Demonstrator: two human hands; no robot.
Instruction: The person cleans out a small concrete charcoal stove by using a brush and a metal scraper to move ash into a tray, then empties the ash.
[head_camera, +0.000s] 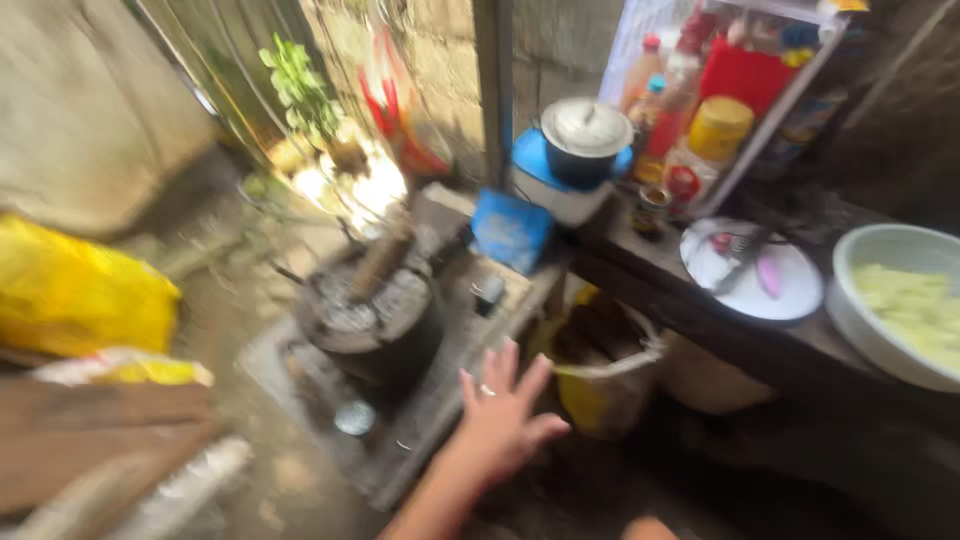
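A yellow sack (85, 295) lies at the left on the dirt floor (255, 400) by a block wall (440, 50); a sooty clay stove (372, 320) sits mid-room. The left hand (500, 420) hovers with fingers (507, 368) spread wide, holding nothing, just beside a yellow bucket (600, 385) under the dark table (700, 320).

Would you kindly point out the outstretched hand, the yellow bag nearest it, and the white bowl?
left hand (503, 420), head view, back of the hand.
yellow bag (600, 392), head view, its front.
white bowl (872, 335), head view, outer wall.
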